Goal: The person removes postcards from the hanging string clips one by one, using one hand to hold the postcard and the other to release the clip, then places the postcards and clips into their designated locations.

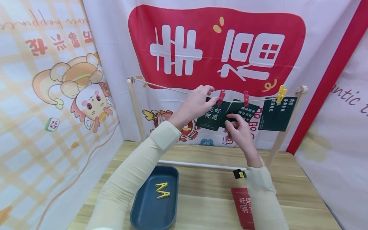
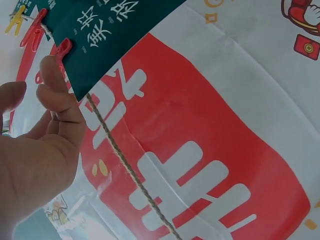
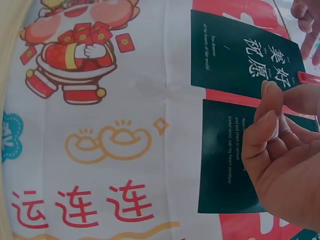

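Green cards hang by clothespins from a twine line (image 2: 120,152). My left hand (image 1: 198,102) is raised at the line, thumb and index finger apart, fingertips right at the red clothespin (image 1: 221,97) on the left green card (image 1: 207,120). Nothing shows between those fingers in the left wrist view. My right hand (image 3: 287,145) is in front of the middle green card (image 3: 220,155), fingers loosely curled, with no card between them. A second red clothespin (image 1: 246,98) holds the middle card's top. At the right, a yellow clothespin (image 1: 281,94) holds another green card (image 1: 276,118).
A wooden frame (image 1: 135,108) bears the line, with a white bar (image 1: 198,165) low across it. On the table (image 1: 207,204) are a blue tray (image 1: 134,212) with yellow clothespins (image 1: 162,190) inside, and a red card (image 1: 241,204) partly under my right sleeve. Printed cloth surrounds the table.
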`<state>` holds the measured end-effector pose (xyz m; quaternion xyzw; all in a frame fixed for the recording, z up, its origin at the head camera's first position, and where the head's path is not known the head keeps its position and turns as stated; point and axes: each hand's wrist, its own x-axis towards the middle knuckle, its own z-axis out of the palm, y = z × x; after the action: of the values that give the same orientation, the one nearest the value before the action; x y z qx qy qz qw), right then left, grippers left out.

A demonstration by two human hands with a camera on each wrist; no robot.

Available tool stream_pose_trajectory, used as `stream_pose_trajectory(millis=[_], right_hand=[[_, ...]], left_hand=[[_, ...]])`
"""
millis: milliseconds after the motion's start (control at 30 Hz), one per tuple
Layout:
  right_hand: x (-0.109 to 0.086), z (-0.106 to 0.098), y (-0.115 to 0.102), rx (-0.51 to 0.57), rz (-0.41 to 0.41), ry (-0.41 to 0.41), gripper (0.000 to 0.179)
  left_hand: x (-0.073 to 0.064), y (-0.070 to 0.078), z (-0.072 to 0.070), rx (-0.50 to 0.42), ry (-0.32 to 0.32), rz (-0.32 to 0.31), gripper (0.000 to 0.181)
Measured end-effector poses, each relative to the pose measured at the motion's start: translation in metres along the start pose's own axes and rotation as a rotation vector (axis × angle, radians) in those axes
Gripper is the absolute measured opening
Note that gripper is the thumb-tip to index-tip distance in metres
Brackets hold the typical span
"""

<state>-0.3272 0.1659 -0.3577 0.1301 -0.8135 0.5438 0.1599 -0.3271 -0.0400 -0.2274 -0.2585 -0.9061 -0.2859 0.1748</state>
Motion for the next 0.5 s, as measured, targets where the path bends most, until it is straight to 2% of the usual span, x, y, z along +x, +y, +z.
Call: stream_pose_trajectory(millis=[133, 267, 367, 500], right_hand=[[0.003, 0.003, 0.003, 0.031, 0.03, -0.028, 0.04], [0.007, 0.007, 0.009, 0.074, 0.068, -0.062, 0.042], [0.01, 0.01, 0.014, 0.122, 0.118, -0.092, 0.046], [0.015, 0.013, 0.019, 0.175, 0.185, -0.126, 0.047]], left_hand=[[0.009, 0.009, 0.001, 0.052, -0.067, -0.049, 0.058], [0.018, 0.017, 0.002, 0.145, -0.138, -0.068, 0.061], [0.023, 0.022, 0.005, 0.199, -0.18, -0.059, 0.054], [0.027, 0.025, 0.007, 0.192, -0.191, -0.054, 0.038]])
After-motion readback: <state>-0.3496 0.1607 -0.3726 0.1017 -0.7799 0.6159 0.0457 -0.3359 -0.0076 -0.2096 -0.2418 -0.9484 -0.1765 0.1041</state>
